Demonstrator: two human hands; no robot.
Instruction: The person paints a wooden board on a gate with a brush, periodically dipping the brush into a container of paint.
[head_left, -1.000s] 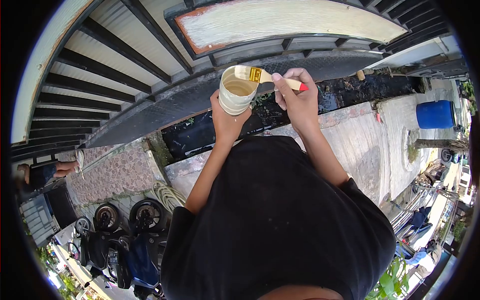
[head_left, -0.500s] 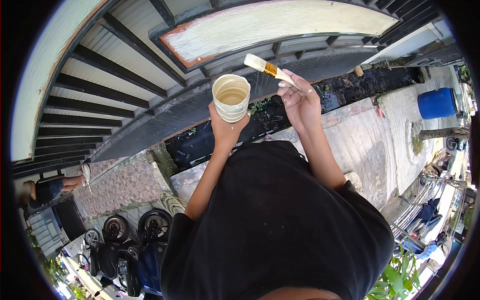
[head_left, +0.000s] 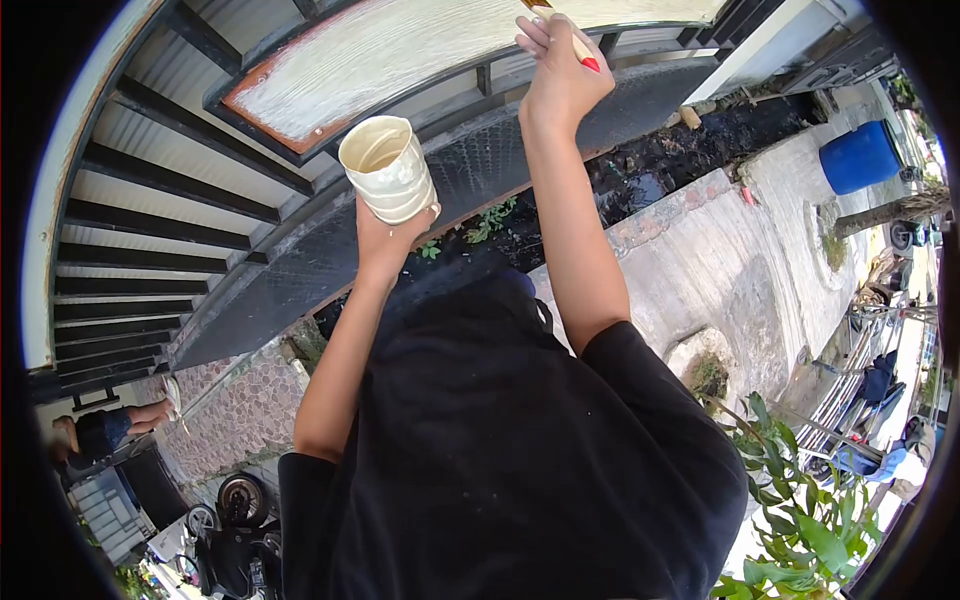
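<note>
A plain black short-sleeved shirt (head_left: 520, 470) is worn; both forearms are left bare from sleeve to hand.

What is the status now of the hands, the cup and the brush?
Left hand holds paint cup upright. Right hand grips brush, raised to the cream panel. Nothing between brush and panel.

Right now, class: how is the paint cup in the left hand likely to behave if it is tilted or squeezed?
The paint cup is open-topped with cream paint inside, so tilting it would probably spill. Its ribbed, paint-smeared wall looks like thin plastic, so it may flex and feel slippery. The left hand grips it from below; it seems light enough for one hand.
</note>
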